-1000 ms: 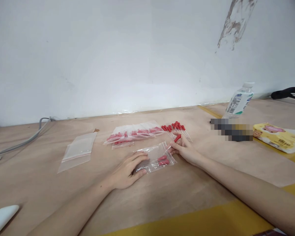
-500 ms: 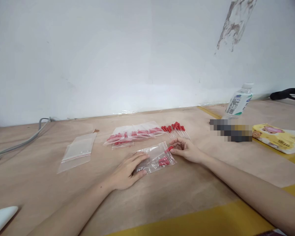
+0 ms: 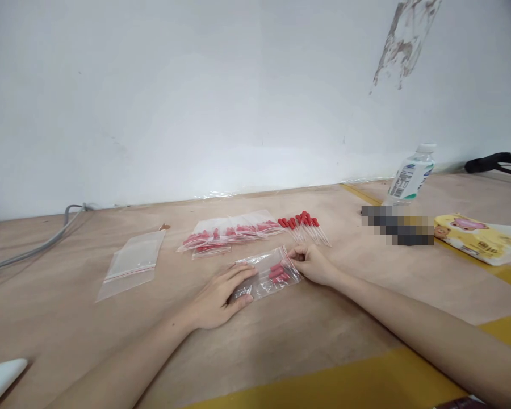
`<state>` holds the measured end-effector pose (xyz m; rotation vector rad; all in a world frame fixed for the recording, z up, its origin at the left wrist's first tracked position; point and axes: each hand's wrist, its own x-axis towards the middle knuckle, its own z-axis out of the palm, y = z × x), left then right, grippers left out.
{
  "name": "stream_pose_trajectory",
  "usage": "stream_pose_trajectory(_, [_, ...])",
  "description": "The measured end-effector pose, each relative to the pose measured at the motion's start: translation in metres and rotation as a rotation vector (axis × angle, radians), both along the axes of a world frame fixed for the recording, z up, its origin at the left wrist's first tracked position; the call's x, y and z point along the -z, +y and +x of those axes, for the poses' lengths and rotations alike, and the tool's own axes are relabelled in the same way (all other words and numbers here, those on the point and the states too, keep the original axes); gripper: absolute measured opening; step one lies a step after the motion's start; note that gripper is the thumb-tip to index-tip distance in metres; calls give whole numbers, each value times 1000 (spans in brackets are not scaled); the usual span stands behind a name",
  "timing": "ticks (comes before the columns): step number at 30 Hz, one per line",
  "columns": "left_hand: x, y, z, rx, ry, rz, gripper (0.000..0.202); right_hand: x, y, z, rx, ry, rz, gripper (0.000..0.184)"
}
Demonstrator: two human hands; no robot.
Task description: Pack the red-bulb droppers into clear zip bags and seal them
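A clear zip bag (image 3: 262, 289) lies on the table with several red-bulbed droppers (image 3: 277, 271) inside, their bulbs toward its right end. My left hand (image 3: 221, 292) rests flat over the bag's left part, fingers stretched out and thumb apart. At the right end, my right hand (image 3: 310, 262) has its fingertips closed in a pinch on the edge of the bag's mouth. Just beyond that hand is a loose bunch of droppers (image 3: 306, 218) with red bulbs and thin clear tubes. Filled zip bags (image 3: 234, 227) overlap behind the working bag.
Flat, unfilled zip bags (image 3: 132, 258) are stacked at left. A grey cable (image 3: 46, 244) and a white object (image 3: 2, 378) lie farther left. To the right stand a bottle (image 3: 411, 176), a blurred dark item (image 3: 402, 227) and a yellow packet (image 3: 477, 236). A wall (image 3: 196, 102) rises behind.
The dropper held in my right fingers has gone into the bag beside the others. My right hand has shifted slightly left to the bag's mouth. The left hand stays put.
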<state>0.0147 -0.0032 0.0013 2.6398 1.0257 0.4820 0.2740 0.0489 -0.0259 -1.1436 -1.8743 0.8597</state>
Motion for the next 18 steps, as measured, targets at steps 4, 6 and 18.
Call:
stream_pose_trajectory(4, [1,0,0,-7,29,-8,43,-3,-1,3,-145,-51,56,27])
stream_pose_trajectory(6, [1,1,-1,-6,38,-7,43,-7,4,8,-31,-87,78,23])
stream_pose_trajectory(18, [0,1,-2,-20,86,-26,45,-36,74,20,693,-540,22,32])
